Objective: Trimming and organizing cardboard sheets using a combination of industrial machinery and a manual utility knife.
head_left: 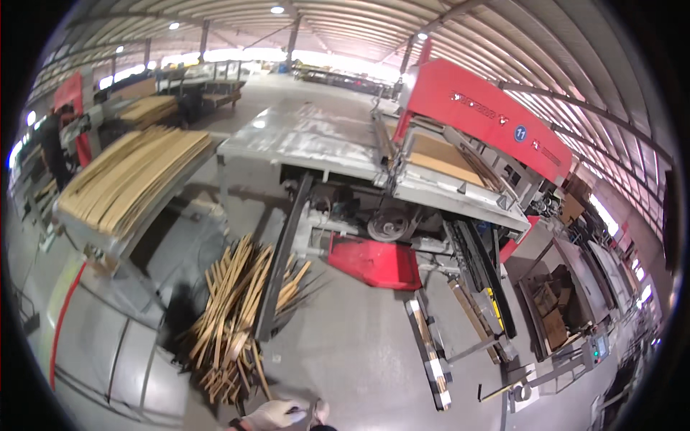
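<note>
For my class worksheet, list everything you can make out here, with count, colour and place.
wood strips: many, tan, heaped on floor, left of centre
stacked boards: many, tan, left
machine table: one, grey, centre
long cover: one, red, upper right
lower panel: one, red, beneath machine table
wheel: one, grey, above lower panel
control box: one, grey, lower right
scraps: several, brown, right
person: one, dark clothing, far left
left hand: one, seemingly white-gloved, bottom edge
right hand: one, dark-sleeved, beside left hand
</note>
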The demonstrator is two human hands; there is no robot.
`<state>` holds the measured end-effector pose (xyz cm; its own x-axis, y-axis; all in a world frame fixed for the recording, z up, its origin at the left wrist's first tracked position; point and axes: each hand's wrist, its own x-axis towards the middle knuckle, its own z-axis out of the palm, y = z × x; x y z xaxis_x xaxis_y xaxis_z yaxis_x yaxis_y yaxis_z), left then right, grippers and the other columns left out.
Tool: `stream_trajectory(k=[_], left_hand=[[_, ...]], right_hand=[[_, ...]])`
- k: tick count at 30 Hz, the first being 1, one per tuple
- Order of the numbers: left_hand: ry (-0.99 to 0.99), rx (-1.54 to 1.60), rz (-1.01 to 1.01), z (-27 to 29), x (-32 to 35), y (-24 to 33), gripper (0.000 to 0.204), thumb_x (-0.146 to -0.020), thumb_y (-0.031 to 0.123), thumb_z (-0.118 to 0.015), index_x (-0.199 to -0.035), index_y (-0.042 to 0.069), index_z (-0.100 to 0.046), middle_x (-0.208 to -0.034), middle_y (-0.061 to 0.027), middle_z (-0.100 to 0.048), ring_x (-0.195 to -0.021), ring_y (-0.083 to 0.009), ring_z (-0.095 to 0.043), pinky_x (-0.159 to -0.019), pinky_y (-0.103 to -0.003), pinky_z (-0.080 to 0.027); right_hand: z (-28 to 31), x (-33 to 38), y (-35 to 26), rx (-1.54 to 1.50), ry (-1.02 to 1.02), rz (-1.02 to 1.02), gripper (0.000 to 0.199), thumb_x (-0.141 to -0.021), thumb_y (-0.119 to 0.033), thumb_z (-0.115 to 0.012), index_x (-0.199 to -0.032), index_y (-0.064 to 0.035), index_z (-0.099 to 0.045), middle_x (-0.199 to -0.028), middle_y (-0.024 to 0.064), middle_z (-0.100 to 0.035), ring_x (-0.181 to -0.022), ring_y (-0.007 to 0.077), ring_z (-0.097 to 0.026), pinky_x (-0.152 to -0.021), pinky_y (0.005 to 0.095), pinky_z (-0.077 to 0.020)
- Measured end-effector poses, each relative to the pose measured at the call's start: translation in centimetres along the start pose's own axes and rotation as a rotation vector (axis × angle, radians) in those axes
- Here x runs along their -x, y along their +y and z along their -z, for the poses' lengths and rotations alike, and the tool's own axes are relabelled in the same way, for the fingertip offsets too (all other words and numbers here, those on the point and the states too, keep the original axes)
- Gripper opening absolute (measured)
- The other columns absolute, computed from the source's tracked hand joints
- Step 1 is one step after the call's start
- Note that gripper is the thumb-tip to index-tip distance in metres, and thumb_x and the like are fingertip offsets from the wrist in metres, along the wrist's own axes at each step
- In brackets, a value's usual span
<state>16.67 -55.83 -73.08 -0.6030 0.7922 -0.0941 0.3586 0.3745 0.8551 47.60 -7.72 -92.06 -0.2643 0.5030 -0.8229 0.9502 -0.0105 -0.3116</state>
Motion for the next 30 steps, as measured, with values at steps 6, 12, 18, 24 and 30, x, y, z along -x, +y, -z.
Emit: stream_trajectory(k=[6, 12, 18, 24, 30], left_hand=[[-0.298, 0.192, 0.015, 0.3, -27.6, 3.6, 0.032, -0.097, 0.033, -0.058, -0.11, 0.004, -0.062, -0.092, -0.0088, -0.066, -0.086, -0.0176, -0.059, -0.081, -0.032, -0.048], [-0.293, 0.14, 0.048, 8.5, -49.7, 3.8, 0.038, -0.095, 0.037, -0.061, -0.11, 0.002, -0.064, -0.095, -0.0062, -0.066, -0.087, -0.0176, -0.062, -0.079, -0.032, -0.051], [0.048, 0.553, 0.408, 17.3, -72.2, -7.0, 0.052, -0.094, 0.047, -0.058, -0.115, 0.0, -0.06, -0.105, -0.014, -0.068, -0.095, -0.0264, -0.067, -0.083, -0.04, -0.055], [0.532, 0.552, 0.044, 25.4, -96.8, -17.7, 0.057, -0.096, 0.05, -0.052, -0.123, 0.001, -0.058, -0.118, -0.0118, -0.064, -0.106, -0.0257, -0.062, -0.09, -0.041, -0.051], [0.604, 1.001, 0.025, 32.8, -119.7, -9.1, 0.066, -0.097, 0.058, -0.042, -0.127, 0.002, -0.057, -0.13, -0.0118, -0.057, -0.12, -0.0202, -0.054, -0.102, -0.035, -0.04]], right_hand=[[1.1, -4.3, -10.2, -0.198, -0.168, 0.073, 0.035, -0.091, -0.029, -0.056, -0.107, -0.0004, -0.067, -0.097, 0.0127, -0.069, -0.091, 0.024, -0.065, -0.079, 0.0387, -0.0509], [7.8, -10.3, -29.5, -0.172, -0.16, 0.454, 0.038, -0.088, -0.031, -0.063, -0.108, 0.0001, -0.068, -0.085, 0.0106, -0.072, -0.082, 0.0182, -0.069, -0.073, 0.0334, -0.0537], [17.4, -15.0, -55.7, 0.095, 0.113, 0.878, 0.037, -0.09, -0.027, -0.065, -0.113, 0.0012, -0.065, -0.1, 0.0144, -0.071, -0.093, 0.0218, -0.067, -0.085, 0.0328, -0.0514], [25.8, -21.3, -81.5, 0.338, 0.357, 1.042, 0.037, -0.089, -0.035, -0.063, -0.108, -0.0039, -0.067, -0.102, 0.02, -0.068, -0.097, 0.0372, -0.065, -0.086, 0.0432, -0.0508], [33.7, -30.4, -99.0, 0.311, 0.672, 1.158, 0.034, -0.089, -0.031, -0.06, -0.11, -0.0047, -0.065, -0.104, 0.0208, -0.064, -0.101, 0.0408, -0.06, -0.088, 0.0472, -0.048]])
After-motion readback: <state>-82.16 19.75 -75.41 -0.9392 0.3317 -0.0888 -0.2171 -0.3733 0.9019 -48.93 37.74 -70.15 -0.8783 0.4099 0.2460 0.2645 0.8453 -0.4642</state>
